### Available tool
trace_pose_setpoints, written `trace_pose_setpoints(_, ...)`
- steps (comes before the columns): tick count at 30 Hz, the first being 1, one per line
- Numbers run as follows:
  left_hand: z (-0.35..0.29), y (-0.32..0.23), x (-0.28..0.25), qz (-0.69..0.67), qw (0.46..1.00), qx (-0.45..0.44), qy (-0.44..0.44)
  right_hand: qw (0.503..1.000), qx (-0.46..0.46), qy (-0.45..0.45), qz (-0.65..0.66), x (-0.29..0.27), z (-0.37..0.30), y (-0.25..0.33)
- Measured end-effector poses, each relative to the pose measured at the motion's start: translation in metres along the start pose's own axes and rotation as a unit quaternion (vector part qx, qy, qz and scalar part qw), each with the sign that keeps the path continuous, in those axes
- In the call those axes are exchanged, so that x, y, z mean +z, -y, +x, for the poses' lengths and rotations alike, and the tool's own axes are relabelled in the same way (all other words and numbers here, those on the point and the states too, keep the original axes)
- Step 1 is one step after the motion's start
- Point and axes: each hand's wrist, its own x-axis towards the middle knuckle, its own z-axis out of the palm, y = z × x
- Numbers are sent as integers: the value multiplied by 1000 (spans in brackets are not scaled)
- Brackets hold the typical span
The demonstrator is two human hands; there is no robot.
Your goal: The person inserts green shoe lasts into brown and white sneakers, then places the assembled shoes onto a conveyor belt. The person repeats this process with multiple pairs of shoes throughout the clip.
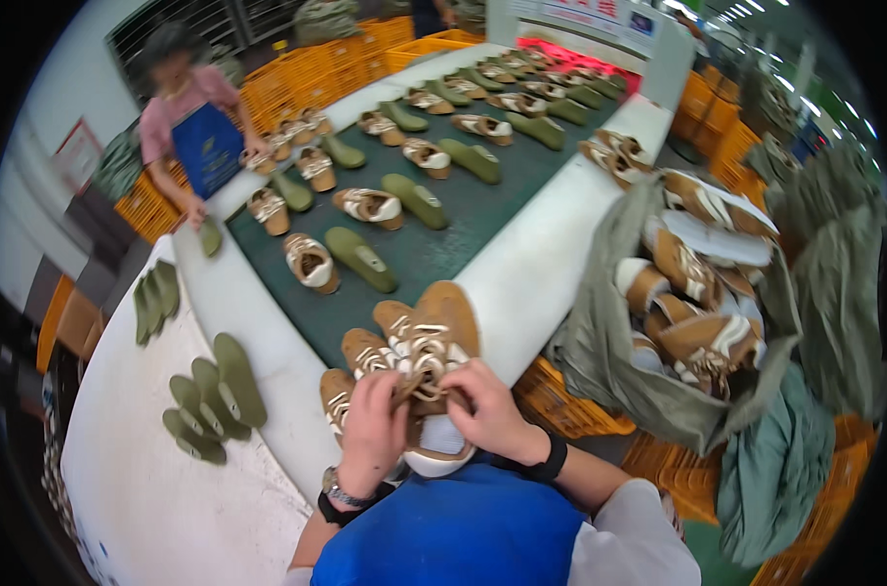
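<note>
Close in front of me, a brown shoe upper [453, 327] with white laces has its toe pointing away and its pale-lined opening toward me. My left hand [370, 430] is closed on the left side of its opening, by the laces. On the other side, my right hand [489, 415] pinches the upper near the lace ends. Several more brown uppers [365, 354] stand in a row against its left side, partly covered by my left hand and the held one. Green shoe lasts [236, 381] lie on the white table [160, 469] to my left.
A dark green conveyor belt [453, 244] carries rows of brown uppers and green lasts toward a red-lit machine opening [585, 61]. At the far left, a person in a blue apron [207, 151] touches a last. On my right, a grey-green sack [599, 293] full of uppers rests over orange crates [565, 400].
</note>
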Motion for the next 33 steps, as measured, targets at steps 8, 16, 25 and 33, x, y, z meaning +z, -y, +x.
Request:
trace_pose_setpoints(8, 29, -29, -3, 47, 997, 59, -15, 996, -27, -52, 66, 6, 9, -2)
trace_pose_setpoints(16, 23, -19, 3, 80, 994, 75, -13, 990, 3, -100, 100, 11, 11, -6)
trace_pose_setpoints(25, 4, 15, -27, -82, 971, 187, 123, 965, 191, 4, 180, -5, 15, -11)
trace_pose_setpoints(33, 0, 19, -18, -27, 996, 8, -89, 983, -127, 119, -66, -10, 13, 28)
